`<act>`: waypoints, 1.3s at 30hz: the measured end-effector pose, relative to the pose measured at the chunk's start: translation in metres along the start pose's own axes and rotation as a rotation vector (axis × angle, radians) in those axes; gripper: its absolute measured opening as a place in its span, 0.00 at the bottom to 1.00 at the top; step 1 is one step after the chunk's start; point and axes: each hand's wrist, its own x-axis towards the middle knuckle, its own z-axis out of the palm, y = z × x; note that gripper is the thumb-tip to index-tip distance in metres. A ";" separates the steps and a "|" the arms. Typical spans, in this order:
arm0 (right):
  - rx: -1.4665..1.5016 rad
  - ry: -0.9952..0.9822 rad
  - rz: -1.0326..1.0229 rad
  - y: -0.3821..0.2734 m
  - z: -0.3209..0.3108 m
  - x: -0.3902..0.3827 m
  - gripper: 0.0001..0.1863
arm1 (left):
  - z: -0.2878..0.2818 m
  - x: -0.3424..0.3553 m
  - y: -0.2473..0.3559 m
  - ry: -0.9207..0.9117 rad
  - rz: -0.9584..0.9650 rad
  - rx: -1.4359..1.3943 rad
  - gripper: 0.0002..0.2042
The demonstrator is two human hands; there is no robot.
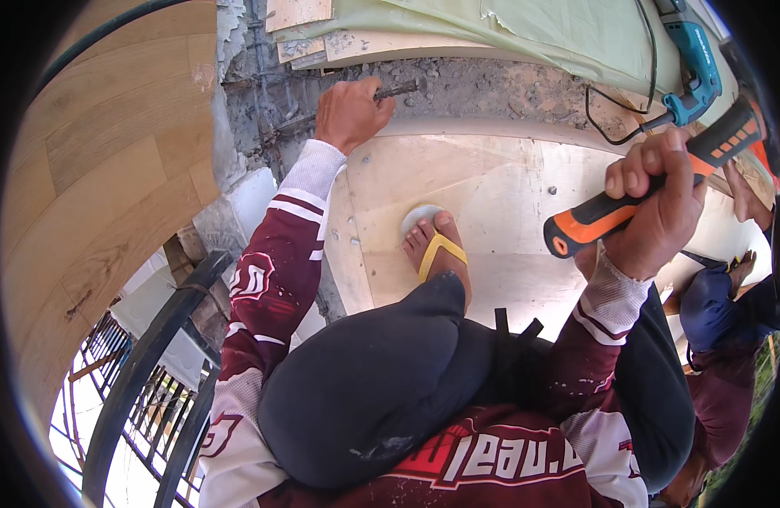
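Note:
My left hand (349, 114) is wrapped round a dark metal chisel (403, 90), which lies nearly level. The chisel's left end points at the broken concrete edge (276, 93), where thin steel bars show; I cannot tell whether it touches. Raised at the right, my right hand (657, 199) is closed round the black and orange handle of a hammer (597, 222). The hammer's dark upper end runs to the right rim of the picture, so its head is not clearly seen. Grey rubble (500, 91) lies just beyond my left hand.
My sandalled foot (441, 245) rests on a plywood sheet (508, 178). A teal corded drill (699, 68) lies at the far right beside a green sheet (559, 34). Another person (720, 330) crouches close on the right. Wood-patterned boards (127, 110) and a black railing (144, 364) are left.

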 end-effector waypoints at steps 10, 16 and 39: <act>-0.299 -0.365 0.440 0.126 -0.014 -0.073 0.06 | -0.005 -0.001 0.004 0.045 0.012 0.011 0.13; -0.062 0.060 -0.076 -0.006 -0.008 0.011 0.08 | -0.001 -0.001 -0.003 0.055 0.057 0.031 0.14; -0.329 -0.282 0.519 0.085 0.016 -0.057 0.08 | -0.003 -0.009 -0.001 0.075 -0.002 0.010 0.14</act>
